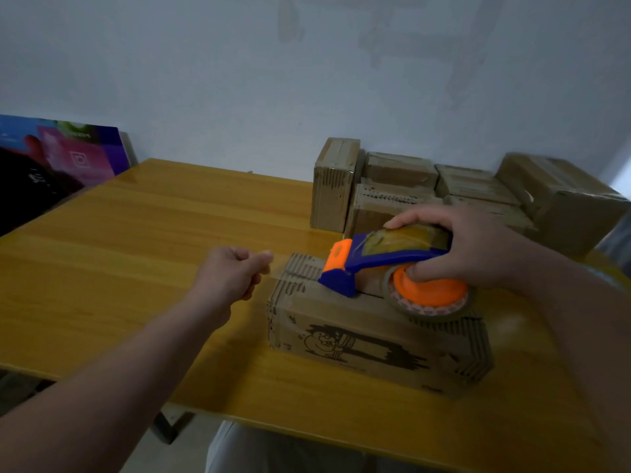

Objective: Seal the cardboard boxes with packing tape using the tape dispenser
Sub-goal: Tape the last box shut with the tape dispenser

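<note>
The box being worked on sits near the front edge of the table, and I can't see tape stuck along its top seam yet. The right hand is wrapped round the tape dispenser, which rests on the box top. The left hand has fingers curled, pinching what looks like the loose end of the tape just past the box's left end. The pile of boxes at the back looks sealed already, so most seems done
</note>
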